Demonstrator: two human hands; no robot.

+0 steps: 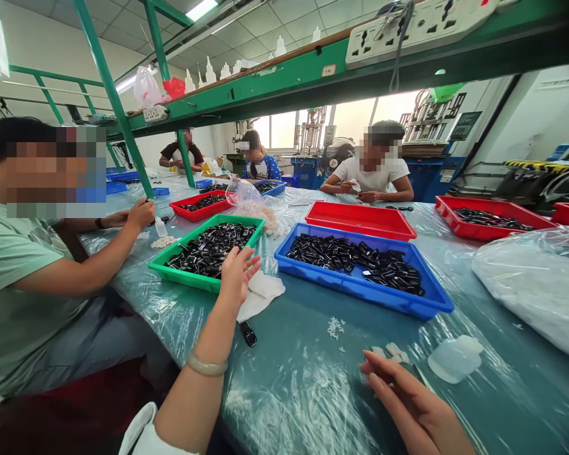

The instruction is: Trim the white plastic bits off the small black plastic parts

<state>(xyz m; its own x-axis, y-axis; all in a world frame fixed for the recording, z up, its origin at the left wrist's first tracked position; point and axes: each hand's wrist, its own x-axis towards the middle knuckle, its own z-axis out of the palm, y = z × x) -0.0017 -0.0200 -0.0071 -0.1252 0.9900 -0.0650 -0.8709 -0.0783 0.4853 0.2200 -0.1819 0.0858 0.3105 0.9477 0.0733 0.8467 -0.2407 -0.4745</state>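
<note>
My left hand [237, 275], with a bangle on its wrist, is raised at the near right corner of the green tray [184, 276]. Its fingers are spread and nothing shows in them. Small black plastic parts [213, 249] fill that tray. Beside the hand lies a white cloth [265, 291], and below it a single black part [248, 333] on the table. Over the near right of the table is my right hand [415, 404], fingers stretched out, thumb a little apart, holding nothing visible. White scraps [396, 352] lie just beyond its fingertips, next to a translucent bottle [455, 359] on its side.
A blue tray [360, 294] of black parts sits mid-table, a red tray [360, 218] behind it. Another red tray [483, 234] and a large plastic bag [535, 284] are at right. A green shelf [284, 85] spans above. Several people sit around, one close at left.
</note>
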